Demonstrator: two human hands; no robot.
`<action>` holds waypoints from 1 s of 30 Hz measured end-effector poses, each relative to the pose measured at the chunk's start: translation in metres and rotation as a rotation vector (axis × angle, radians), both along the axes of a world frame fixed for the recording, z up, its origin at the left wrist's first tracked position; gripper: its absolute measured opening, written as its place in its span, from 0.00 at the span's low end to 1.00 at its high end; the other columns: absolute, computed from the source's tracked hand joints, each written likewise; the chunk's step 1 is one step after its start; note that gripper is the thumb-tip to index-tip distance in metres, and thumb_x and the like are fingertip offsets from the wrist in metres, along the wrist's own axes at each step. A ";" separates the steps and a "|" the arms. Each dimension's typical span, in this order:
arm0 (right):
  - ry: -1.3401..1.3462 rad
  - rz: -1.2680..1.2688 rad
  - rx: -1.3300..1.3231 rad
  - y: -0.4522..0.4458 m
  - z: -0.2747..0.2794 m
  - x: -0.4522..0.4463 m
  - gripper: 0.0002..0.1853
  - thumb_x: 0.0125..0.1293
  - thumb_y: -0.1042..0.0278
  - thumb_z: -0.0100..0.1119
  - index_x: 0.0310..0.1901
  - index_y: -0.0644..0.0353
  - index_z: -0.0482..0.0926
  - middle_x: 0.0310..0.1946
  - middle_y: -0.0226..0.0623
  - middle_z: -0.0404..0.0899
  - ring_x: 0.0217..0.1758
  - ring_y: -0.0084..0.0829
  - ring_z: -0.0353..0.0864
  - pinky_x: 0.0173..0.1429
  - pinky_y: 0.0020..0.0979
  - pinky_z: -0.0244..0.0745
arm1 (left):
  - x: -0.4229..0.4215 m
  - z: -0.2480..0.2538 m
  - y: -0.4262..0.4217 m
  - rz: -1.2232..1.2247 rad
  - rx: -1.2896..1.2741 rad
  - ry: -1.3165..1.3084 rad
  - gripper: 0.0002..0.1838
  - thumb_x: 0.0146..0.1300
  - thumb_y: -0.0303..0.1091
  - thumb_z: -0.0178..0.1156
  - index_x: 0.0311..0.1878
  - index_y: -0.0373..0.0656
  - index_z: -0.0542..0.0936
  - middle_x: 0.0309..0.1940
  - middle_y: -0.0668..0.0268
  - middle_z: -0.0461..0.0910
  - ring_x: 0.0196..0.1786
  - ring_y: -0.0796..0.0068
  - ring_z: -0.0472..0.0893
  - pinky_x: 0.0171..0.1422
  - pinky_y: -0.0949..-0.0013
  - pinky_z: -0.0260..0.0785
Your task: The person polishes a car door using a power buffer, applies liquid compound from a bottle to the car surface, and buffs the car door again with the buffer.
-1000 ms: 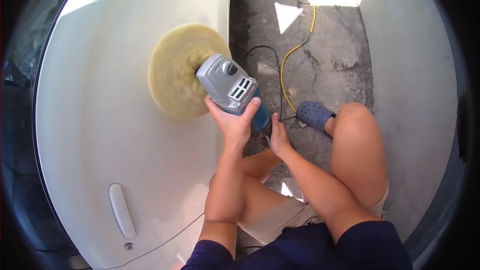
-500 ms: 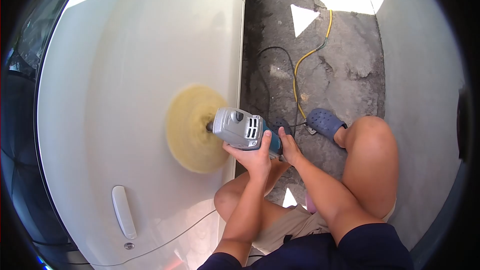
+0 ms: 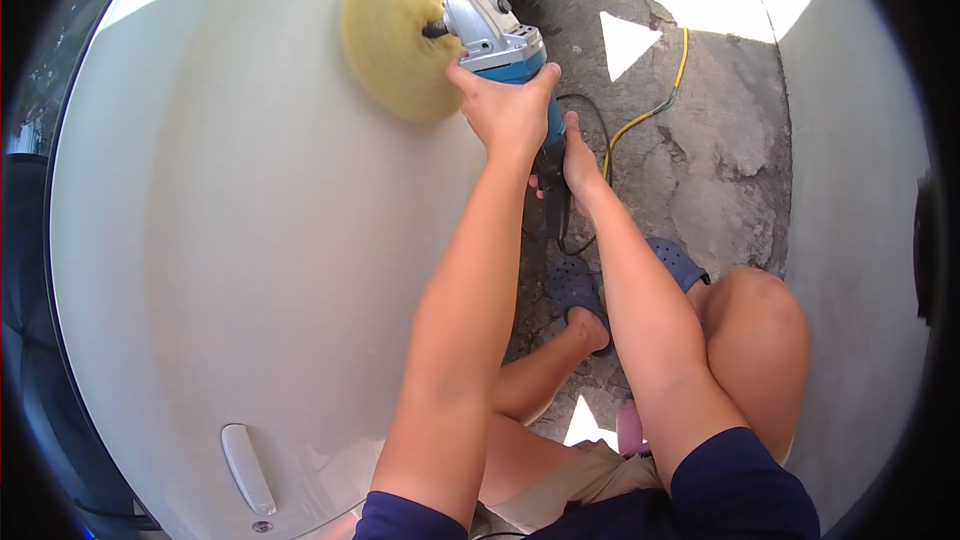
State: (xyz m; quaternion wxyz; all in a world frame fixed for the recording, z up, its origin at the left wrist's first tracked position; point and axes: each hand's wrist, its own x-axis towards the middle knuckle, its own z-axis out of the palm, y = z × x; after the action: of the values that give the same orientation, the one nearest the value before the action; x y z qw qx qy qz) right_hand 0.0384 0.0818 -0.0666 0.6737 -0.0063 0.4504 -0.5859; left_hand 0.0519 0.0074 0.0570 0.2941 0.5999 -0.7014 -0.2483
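Polisher (image 3: 515, 68): held at the car door's (image 3: 250, 240) far right corner, as seen by the wearer
Pad (image 3: 393, 45): yellowish, blurred, facing the door; contact hard to tell
Left hand (image 3: 507, 115): gripping the polisher behind its silver head (image 3: 490, 25)
Right hand (image 3: 580, 165): wrapped round its black grip (image 3: 556, 205)
Door handle (image 3: 247, 470): by the door's near edge

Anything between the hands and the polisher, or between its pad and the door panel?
Nothing visible. Left hand and right hand both grip the polisher. Pad faces the door panel with no visible obstacle; its underside is hidden. Door handle is well away from it.
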 end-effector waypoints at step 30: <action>-0.065 0.414 -0.409 0.145 0.034 0.142 0.45 0.80 0.25 0.45 0.59 0.67 0.88 0.48 0.41 0.90 0.54 0.30 0.84 0.64 0.32 0.76 | 0.232 -0.022 0.270 0.178 -0.125 0.268 0.68 0.45 0.29 0.86 0.83 0.38 0.49 0.74 0.52 0.66 0.74 0.59 0.73 0.79 0.54 0.67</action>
State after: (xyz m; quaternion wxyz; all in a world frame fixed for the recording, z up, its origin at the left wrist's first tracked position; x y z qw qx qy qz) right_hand 0.1800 0.2263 -0.0330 0.7777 -0.2151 0.2905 -0.5143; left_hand 0.2843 0.2770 0.0346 0.4427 0.6018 -0.6138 -0.2550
